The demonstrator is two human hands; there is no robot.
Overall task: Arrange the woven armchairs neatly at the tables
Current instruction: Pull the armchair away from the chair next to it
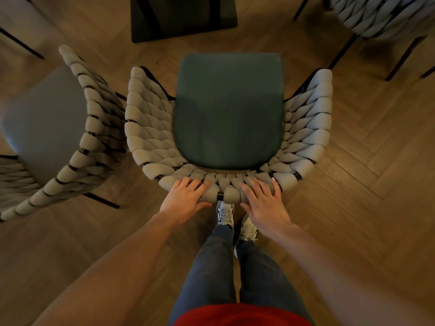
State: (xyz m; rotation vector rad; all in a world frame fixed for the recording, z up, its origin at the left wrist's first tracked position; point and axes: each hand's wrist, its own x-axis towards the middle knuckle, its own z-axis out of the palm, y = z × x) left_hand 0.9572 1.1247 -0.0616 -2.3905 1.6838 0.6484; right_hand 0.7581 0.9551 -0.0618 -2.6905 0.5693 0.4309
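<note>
I look straight down on a woven armchair with pale grey braided sides and a dark green seat cushion. It stands directly in front of me, its seat pointing away toward a dark table base. My left hand grips the top rim of the backrest, fingers over it and thumb under. My right hand lies on the same rim a little to the right, fingers spread over the weave. My feet are just behind the chair.
A second woven armchair with a grey seat stands close on the left, its side nearly touching the held chair. A third woven chair is at the top right on thin dark legs. The floor is herringbone wood.
</note>
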